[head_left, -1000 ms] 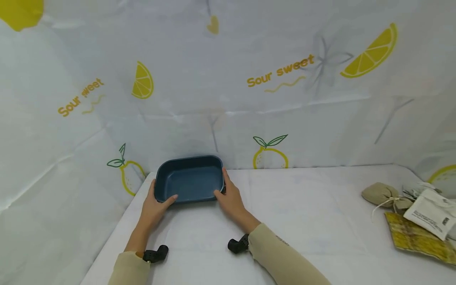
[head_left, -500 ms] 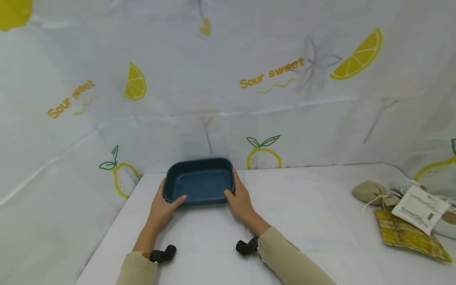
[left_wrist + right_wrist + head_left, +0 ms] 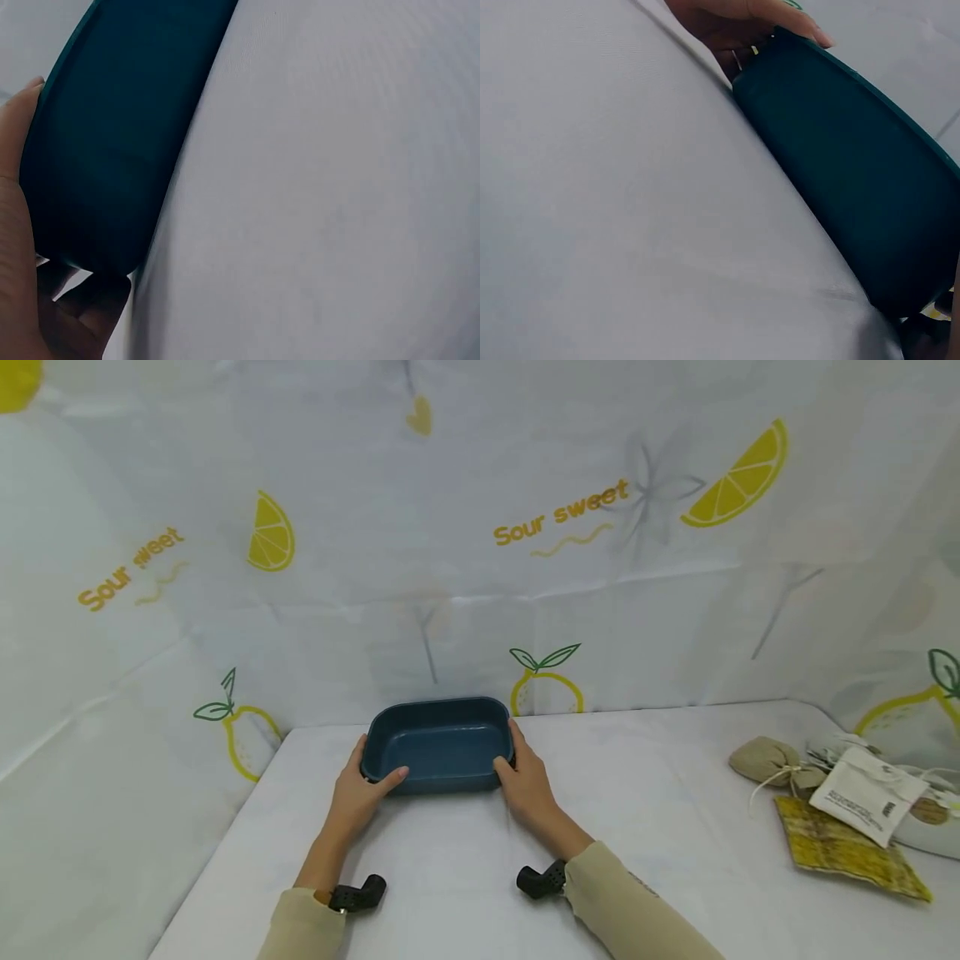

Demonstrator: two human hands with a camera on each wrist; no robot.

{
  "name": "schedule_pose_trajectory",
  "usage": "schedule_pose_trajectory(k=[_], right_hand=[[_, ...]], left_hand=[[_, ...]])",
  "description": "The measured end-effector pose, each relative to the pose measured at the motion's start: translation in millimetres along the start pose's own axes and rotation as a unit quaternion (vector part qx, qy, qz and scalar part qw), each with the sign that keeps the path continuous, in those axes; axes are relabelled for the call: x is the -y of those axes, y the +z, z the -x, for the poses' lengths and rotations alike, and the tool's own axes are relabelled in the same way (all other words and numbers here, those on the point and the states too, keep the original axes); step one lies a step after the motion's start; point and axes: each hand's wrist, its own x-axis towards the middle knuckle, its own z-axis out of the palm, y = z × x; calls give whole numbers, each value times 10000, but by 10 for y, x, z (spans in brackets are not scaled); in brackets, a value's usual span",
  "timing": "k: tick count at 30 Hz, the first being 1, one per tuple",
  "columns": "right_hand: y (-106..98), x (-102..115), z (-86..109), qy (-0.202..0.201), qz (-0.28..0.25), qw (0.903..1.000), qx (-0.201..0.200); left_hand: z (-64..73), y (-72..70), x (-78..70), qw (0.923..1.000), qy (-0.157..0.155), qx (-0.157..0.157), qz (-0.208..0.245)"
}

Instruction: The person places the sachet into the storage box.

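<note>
Nearest the camera: two beige sleeves, each with a small black wrist-mounted device. Left hand (image 3: 358, 793) grips the 9 o'clock end of the dark blue rectangular dish with rounded corners (image 3: 438, 745); thumb lies over the near rim, remaining fingers wrap the outer wall, their spacing not visible. Right hand (image 3: 528, 781) grips the 3 o'clock end likewise, thumb on the near corner, other fingers hidden behind the wall. Dish sits on the white cloth-covered table (image 3: 645, 827), toward 12 o'clock, close to the backdrop; interior holds nothing visible.

At 3 o'clock, well apart from the dish: tan drawstring cloth pouch (image 3: 767, 758), white fabric sachet with small black print (unreadable) (image 3: 866, 793), flat yellow patterned packet (image 3: 840, 846).

Farthest: white backdrop sheet (image 3: 480, 577) printed with lemons and "Sour sweet".
</note>
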Motion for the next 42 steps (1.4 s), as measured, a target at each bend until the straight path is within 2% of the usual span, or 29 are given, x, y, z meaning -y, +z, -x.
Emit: schedule_pose_trajectory(k=[9,15,21,27,31,36,42], right_hand=[[-235,-103,26,102,151,9998,-120],[-429,-202,30,80,331,9992,-189],[-667,-304,52,65,541,9981,-291],[-911,-416,88,170,678,9969,-355],[-1081,-497,112,172,810,9959,-371],[-1319,-594,135,182,883,9954,-332],[-1596,-676,183,251,940,9946,-353]], left_hand=[[13,230,-85,9996,96,25,268],[12,427,-171,9980,412,41,468],[5,638,-312,9963,669,-26,547],[23,859,-487,9942,713,-7,810],[39,1000,-612,9938,644,111,900],[28,1158,-748,9952,562,240,761],[-4,1338,-870,9919,760,507,877]])
